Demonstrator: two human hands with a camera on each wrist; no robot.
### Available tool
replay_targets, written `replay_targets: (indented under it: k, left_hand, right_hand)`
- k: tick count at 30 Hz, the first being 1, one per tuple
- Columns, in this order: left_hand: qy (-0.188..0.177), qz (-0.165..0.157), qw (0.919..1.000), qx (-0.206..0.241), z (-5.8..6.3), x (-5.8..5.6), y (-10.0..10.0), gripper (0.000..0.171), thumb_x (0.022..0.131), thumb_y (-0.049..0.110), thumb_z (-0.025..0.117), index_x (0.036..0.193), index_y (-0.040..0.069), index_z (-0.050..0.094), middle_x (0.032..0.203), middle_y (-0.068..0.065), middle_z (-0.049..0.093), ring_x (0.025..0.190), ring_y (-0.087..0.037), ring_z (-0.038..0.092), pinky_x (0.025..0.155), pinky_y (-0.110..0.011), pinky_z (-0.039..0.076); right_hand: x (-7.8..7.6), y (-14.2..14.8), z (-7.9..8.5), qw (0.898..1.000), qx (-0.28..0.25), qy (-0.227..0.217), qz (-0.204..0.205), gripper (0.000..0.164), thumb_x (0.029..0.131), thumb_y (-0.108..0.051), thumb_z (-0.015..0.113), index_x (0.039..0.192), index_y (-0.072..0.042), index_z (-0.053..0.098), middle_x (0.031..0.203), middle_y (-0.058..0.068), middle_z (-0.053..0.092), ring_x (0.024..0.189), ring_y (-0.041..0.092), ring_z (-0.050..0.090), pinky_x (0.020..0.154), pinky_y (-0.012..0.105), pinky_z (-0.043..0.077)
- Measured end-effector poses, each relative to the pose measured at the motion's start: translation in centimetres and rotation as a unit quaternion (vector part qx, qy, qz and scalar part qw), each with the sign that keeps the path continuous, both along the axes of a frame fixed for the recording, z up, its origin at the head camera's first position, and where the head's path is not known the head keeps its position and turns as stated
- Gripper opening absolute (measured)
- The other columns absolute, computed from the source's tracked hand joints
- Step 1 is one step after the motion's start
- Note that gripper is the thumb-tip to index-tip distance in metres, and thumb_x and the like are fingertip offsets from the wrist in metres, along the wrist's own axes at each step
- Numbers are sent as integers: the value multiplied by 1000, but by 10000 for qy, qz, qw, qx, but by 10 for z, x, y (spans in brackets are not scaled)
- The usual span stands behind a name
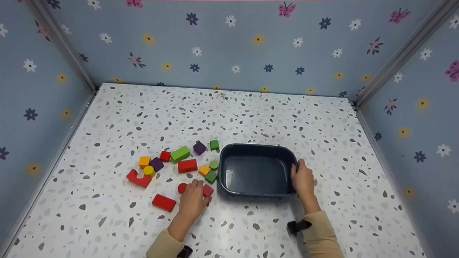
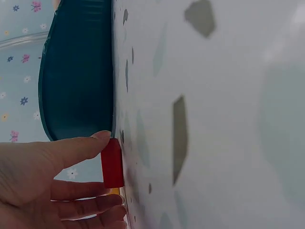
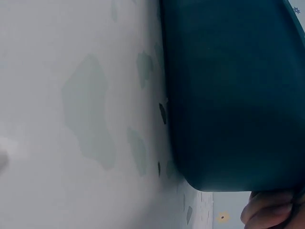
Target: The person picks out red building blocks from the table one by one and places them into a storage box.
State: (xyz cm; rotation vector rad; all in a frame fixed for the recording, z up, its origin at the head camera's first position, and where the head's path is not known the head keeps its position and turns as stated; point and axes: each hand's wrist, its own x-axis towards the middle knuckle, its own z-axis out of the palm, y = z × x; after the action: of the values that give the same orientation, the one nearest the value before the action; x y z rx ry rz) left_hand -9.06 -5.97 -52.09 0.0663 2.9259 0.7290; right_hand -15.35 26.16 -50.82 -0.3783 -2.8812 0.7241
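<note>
Pinching with the left hand (image 1: 192, 200) a red block (image 1: 208, 190), likely light, stiff and best held by opposite sides, just left of the tub (image 1: 256, 175), while gripping the tub's right rim with the right hand (image 1: 304, 180).

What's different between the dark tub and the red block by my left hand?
The tub is much larger than the red block. The tub is hollow and dark; the block is red, with no hollow showing. The right hand grips the tub's side, while the block sits between thumb and fingers of the left hand. Both have a hand at them.
</note>
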Motion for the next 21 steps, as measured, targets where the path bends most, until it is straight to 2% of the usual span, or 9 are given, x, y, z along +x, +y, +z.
replay_targets:
  k: [2,9,14,17,21]
  left_hand:
    - [19,-16,10000,-58,0,-1,1,45,73,19,72,107,-4,53,97,-14,52,86,-25,50,74,-36,47]
    - [507,-78,9985,-178,0,-4,2,31,72,11,71,94,-5,56,83,-13,52,78,-28,54,65,-38,48]
    - [627,-149,9978,-173,0,-3,1,26,71,7,70,89,-4,56,78,-11,50,74,-28,53,62,-37,47]
    - [563,-140,9983,7,0,-2,0,27,69,5,71,89,-4,56,79,-11,50,75,-27,53,63,-38,47]
    - [224,-4,9992,316,1,-1,-1,31,69,5,72,93,-4,56,84,-11,50,77,-24,52,69,-36,47]
  right_hand:
    - [0,0,-1,10000,26,22,5,15,90,-21,46,84,-7,46,71,14,57,63,30,55,56,49,37]
    - [-1,-1,-1,9996,155,181,179,13,90,-16,45,88,-3,46,71,18,57,57,29,53,48,42,39]
    - [0,-1,-1,9997,216,100,70,14,90,-18,45,89,-4,46,72,18,57,58,31,54,46,43,37]
    - [1,-2,-1,9996,265,103,57,14,90,-18,46,90,-4,46,72,19,57,60,34,56,46,44,37]
    - [0,-1,0,9995,324,36,16,15,90,-20,45,91,-5,46,73,20,58,62,36,57,46,45,36]
